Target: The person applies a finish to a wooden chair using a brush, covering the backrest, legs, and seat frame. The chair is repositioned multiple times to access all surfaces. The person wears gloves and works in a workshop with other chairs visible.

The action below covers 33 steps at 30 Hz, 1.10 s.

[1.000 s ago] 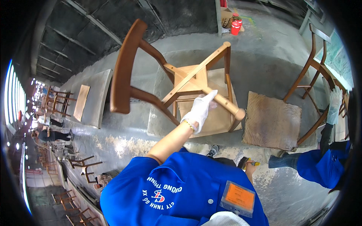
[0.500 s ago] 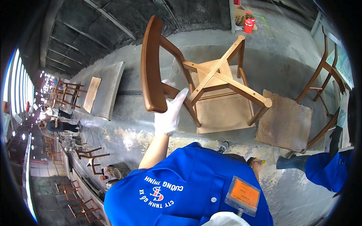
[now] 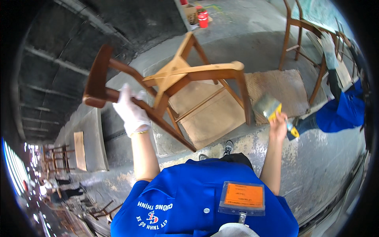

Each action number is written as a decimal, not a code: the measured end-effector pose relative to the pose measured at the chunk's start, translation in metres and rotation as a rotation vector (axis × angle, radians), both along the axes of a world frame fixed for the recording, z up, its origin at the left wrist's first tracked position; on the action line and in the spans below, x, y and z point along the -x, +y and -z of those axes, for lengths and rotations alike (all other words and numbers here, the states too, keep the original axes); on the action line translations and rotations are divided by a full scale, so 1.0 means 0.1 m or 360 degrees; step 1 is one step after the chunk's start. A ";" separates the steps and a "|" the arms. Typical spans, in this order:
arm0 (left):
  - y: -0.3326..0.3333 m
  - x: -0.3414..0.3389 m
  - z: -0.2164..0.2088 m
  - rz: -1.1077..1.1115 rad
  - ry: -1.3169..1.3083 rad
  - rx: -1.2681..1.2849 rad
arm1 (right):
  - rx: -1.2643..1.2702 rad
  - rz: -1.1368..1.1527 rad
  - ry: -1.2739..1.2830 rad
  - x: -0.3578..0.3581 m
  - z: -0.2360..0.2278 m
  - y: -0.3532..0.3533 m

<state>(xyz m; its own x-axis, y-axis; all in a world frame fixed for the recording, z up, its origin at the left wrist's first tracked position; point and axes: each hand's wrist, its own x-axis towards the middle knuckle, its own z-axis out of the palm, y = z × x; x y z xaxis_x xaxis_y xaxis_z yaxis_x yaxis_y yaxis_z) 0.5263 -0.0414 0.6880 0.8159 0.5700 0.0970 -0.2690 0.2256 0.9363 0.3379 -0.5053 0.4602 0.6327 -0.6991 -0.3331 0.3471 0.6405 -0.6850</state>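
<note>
A brown wooden chair [image 3: 191, 74] without a seat panel stands tilted before me, with pale crossed braces in its frame and a curved backrest [image 3: 96, 77] at the left. My left hand [image 3: 130, 110], in a white glove, is closed round the rail below the backrest; some fingers are hidden behind the wood. On the right, my bare right hand [image 3: 278, 125] grips a wide scraper [image 3: 267, 107] with a grey blade and yellow-and-dark handle, held apart from the chair. Brown cardboard [image 3: 215, 114] lies under the chair.
A second cardboard sheet [image 3: 282, 89] lies to the right. Beyond it, a co-worker in blue [image 3: 343, 110] has a gloved hand [image 3: 329, 49] at another chair [image 3: 302, 23]. A grey table [image 3: 98, 138] stands left, red buckets [image 3: 203, 19] at the back.
My right hand has risen from beside my body with the scraper. The chair has turned and its backrest has dropped leftward, my left hand still on it. My view has swung right.
</note>
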 end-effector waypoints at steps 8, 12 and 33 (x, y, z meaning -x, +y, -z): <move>0.54 -0.88 0.12 0.0051 0.0020 -0.0167 | -0.0180 -0.0649 -0.0894 -2.04 -0.88 1.21; 0.68 -1.27 0.22 0.0062 0.0008 -0.0248 | -0.0202 -0.0498 -0.0671 -1.62 0.22 1.01; 1.18 -2.29 0.36 0.0255 0.0102 -0.0120 | -0.0187 -0.0248 0.0030 -1.06 0.77 0.66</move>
<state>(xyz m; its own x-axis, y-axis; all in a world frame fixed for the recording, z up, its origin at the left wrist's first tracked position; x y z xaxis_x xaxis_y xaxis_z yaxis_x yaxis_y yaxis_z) 0.7556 0.0768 0.6521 0.9015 0.4254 0.0795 -0.1747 0.1895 0.9662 0.4438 -0.4392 0.3828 0.7232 -0.5488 -0.4193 0.2253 0.7614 -0.6079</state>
